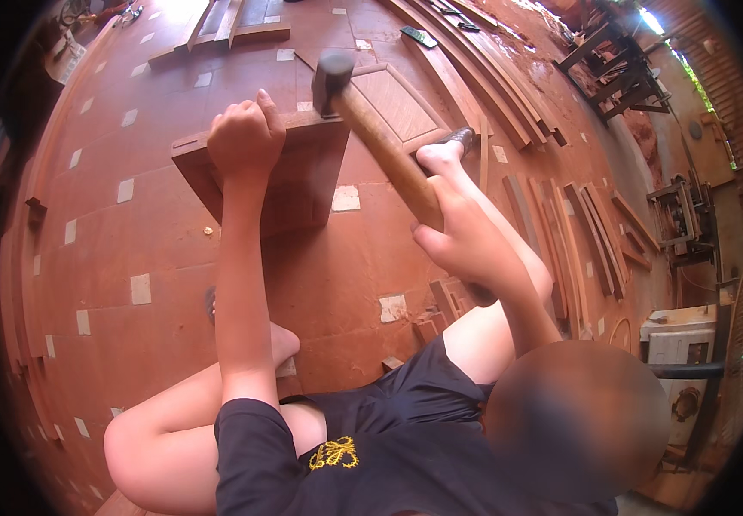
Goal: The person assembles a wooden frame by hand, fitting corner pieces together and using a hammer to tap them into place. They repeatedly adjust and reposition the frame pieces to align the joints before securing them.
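Note:
My left hand [247, 138] is closed in a fist over the top edge of a thick upright wooden board [302, 185] that stands on the floor in front of me. My right hand [466, 245] grips the wooden handle of a hammer [380, 142]. Its dark metal head [330, 79] hangs just above the board's top right corner, close to my left fist. Whatever lies inside the fist is hidden. I sit low with my knees bent, one foot [440, 155] stretched out beside the board.
A framed wooden panel [401, 103] lies flat behind the board. Long curved strips [483, 77] and several short slats [577, 232] lie on the red tiled floor to the right. Small offcuts [440, 301] sit by my knee. Machines and benches [676, 215] stand at far right.

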Demonstrator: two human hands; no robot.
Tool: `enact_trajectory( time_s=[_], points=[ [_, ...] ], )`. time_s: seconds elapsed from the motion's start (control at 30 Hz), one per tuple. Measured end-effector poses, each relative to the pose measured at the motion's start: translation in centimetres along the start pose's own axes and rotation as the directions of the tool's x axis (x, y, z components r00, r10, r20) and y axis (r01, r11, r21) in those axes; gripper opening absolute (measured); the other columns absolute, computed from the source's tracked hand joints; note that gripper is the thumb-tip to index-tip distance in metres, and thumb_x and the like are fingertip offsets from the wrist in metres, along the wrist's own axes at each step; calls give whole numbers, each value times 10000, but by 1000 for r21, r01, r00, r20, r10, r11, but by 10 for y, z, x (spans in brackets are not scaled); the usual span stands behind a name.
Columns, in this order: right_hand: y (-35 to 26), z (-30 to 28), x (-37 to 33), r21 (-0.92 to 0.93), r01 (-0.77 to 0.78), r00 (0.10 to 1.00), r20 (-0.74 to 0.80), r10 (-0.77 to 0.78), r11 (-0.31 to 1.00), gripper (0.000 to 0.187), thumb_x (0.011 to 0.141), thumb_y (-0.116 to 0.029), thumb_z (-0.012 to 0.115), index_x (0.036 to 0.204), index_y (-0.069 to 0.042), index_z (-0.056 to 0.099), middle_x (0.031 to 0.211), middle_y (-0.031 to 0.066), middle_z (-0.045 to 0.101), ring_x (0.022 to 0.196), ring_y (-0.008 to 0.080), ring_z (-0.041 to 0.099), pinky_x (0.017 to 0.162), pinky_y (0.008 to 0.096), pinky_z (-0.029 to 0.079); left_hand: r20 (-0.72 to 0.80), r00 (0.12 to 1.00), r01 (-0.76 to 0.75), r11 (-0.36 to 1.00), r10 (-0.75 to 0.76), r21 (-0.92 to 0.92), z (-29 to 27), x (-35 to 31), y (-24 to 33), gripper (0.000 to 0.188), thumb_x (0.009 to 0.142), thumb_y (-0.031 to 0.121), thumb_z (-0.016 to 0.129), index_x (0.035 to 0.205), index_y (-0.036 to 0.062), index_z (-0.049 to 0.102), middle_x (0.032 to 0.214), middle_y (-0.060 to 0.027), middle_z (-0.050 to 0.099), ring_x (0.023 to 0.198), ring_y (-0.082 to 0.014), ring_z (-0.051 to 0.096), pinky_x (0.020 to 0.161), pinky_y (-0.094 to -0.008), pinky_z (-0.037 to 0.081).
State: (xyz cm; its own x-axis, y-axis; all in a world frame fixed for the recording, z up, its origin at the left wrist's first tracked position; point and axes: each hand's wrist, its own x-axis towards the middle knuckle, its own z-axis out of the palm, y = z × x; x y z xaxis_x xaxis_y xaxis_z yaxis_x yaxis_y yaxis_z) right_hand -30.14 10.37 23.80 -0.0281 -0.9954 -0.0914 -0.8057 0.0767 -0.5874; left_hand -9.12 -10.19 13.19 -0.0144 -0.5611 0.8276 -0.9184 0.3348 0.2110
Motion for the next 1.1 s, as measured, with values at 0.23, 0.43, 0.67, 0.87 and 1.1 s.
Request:
enact_trajectory(
  time_s=[0.23, 0.43, 0.67, 0.87, 1.1],
  points=[
    [-6, -6, -6, 218, -89, 996, -1, 91, 972, 514, 869, -71, 651, 1347, 24, 487, 1055, 134, 668, 863, 186, 640, 776, 347, 510, 15, 1000, 22, 999, -22, -30, -5, -4, -3, 452, 977, 250, 492, 589, 49, 607, 637, -150, 637, 591, -347, 623, 590, -450, 511],
    [3, 8, -1, 124, -62, 998, 11, 61, 990, 323, 862, -127, 628, 1117, 43, 528, 809, 198, 655, 681, 356, 654, 692, 429, 530, -6, 1000, -8, 1000, 8, 8, -2, -12, -1, 454, 973, 238, 488, 585, 40, 615, 632, -137, 644, 606, -325, 638, 621, -444, 518],
    [-30, -70, -30, 218, -70, 993, -77, 89, 973, 383, 873, -129, 676, 1173, 77, 556, 749, 107, 620, 567, 152, 606, 445, 304, 470, 311, 950, 7, 1000, -5, -3, 2, 5, -13, 495, 1003, 380, 444, 707, 80, 703, 761, -134, 706, 782, -320, 684, 752, -447, 523],
    [-28, -140, 13, -140, -31, 999, 30, 35, 990, 311, 820, -160, 674, 1027, 64, 617, 725, 117, 637, 604, 204, 645, 511, 345, 511, 827, 545, -166, 984, 139, -56, -43, 46, -19, 529, 890, 535, 628, 1139, 69, 618, 1203, -162, 655, 1167, -305, 609, 956, -441, 489],
    [18, -66, 125, -745, 159, 901, 378, 214, 647, 369, 772, -45, 592, 1123, 22, 683, 955, 190, 723, 805, 286, 722, 654, 384, 572, 947, 249, -236, 961, 201, -142, -56, 49, -21, 545, 905, 444, 669, 1228, 44, 488, 1312, -189, 553, 1214, -377, 560, 982, -470, 475]
  ],
)
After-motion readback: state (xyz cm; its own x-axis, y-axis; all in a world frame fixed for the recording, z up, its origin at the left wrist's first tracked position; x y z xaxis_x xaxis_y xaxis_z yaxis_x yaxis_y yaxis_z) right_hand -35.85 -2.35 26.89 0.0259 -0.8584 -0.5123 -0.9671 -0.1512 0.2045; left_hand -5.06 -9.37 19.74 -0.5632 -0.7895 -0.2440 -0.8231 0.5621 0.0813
